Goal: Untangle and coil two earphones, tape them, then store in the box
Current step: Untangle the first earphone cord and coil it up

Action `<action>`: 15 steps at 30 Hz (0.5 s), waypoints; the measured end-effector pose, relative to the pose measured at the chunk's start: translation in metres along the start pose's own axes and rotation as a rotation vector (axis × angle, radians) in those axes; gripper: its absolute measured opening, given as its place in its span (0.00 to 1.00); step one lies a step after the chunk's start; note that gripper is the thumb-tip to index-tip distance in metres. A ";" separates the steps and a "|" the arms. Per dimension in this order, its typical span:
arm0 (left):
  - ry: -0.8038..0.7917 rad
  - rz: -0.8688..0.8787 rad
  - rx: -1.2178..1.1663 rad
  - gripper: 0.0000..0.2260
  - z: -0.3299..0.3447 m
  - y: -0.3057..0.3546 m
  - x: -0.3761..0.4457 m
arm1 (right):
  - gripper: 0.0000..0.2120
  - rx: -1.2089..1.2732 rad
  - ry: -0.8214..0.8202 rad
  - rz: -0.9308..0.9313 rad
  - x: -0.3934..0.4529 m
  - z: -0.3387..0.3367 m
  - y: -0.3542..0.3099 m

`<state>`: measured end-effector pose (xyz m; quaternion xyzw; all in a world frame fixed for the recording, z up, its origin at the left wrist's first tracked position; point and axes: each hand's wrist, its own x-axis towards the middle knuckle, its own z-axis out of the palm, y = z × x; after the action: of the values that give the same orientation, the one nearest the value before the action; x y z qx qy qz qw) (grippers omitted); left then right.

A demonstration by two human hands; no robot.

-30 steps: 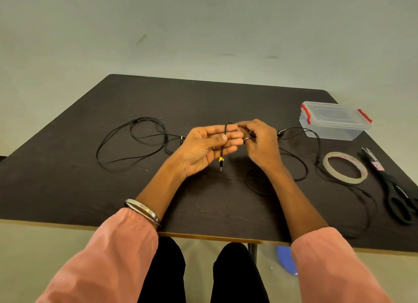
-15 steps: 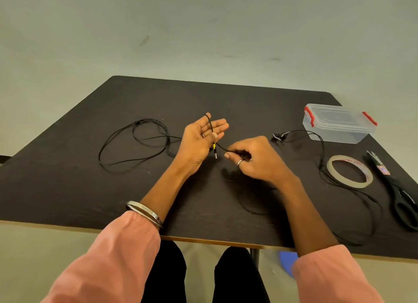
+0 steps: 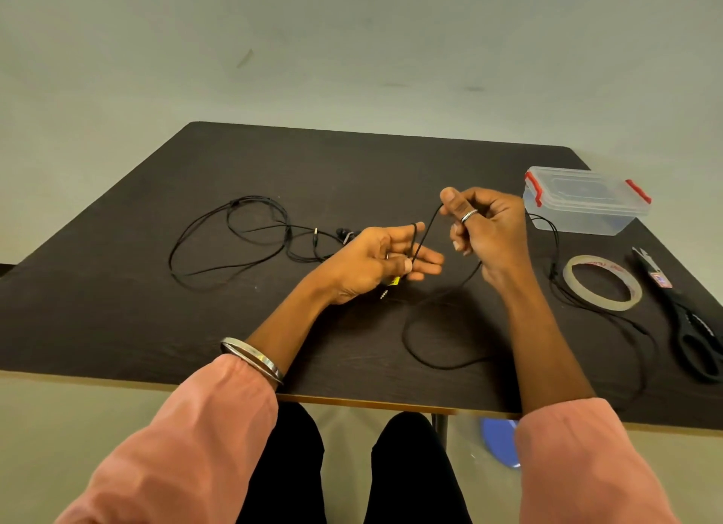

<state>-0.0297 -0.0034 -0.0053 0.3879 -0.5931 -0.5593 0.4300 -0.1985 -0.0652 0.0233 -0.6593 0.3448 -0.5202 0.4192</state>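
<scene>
Winding one earphone cord (image 3: pixel 424 232) round the flat fingers of the left hand (image 3: pixel 375 261), thumb pinning it near the yellow plug (image 3: pixel 393 282) so the loops stay put. Right hand (image 3: pixel 483 226) pinching the cord, held up and apart to keep it tight. Second earphone (image 3: pixel 242 238) loose on the counter (image 3: pixel 117 308), waiting. Tape (image 3: pixel 602 283), scissors (image 3: pixel 688 316) and shut box (image 3: pixel 585 204) close by, likely for later.

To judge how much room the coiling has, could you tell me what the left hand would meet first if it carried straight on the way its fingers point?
Probably the right hand: the left hand points its fingers rightward at it across a small gap, bridged only by the earphone cable. Depth is unclear, though.
</scene>
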 end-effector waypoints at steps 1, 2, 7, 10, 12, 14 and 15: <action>-0.023 -0.003 0.003 0.25 0.000 0.000 -0.001 | 0.13 0.014 0.007 0.006 0.001 0.000 0.000; -0.044 -0.007 0.005 0.24 0.001 0.000 -0.001 | 0.13 0.030 0.015 0.013 0.001 0.000 0.001; -0.114 -0.002 -0.025 0.23 -0.001 -0.001 -0.003 | 0.14 0.048 0.049 0.035 0.003 0.001 0.004; -0.122 0.004 -0.030 0.20 0.000 -0.002 -0.004 | 0.14 0.021 0.064 0.050 0.005 0.005 0.010; -0.090 0.008 -0.115 0.18 0.001 -0.002 -0.004 | 0.12 0.013 0.078 0.067 0.008 0.007 0.014; -0.046 0.013 -0.247 0.16 -0.001 -0.002 -0.003 | 0.10 -0.011 0.093 0.071 0.011 0.008 0.018; -0.028 0.021 -0.319 0.16 -0.002 -0.001 -0.003 | 0.10 -0.037 0.093 0.063 0.013 0.007 0.021</action>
<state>-0.0267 -0.0012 -0.0060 0.3007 -0.5069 -0.6472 0.4834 -0.1892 -0.0840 0.0082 -0.6308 0.3941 -0.5304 0.4068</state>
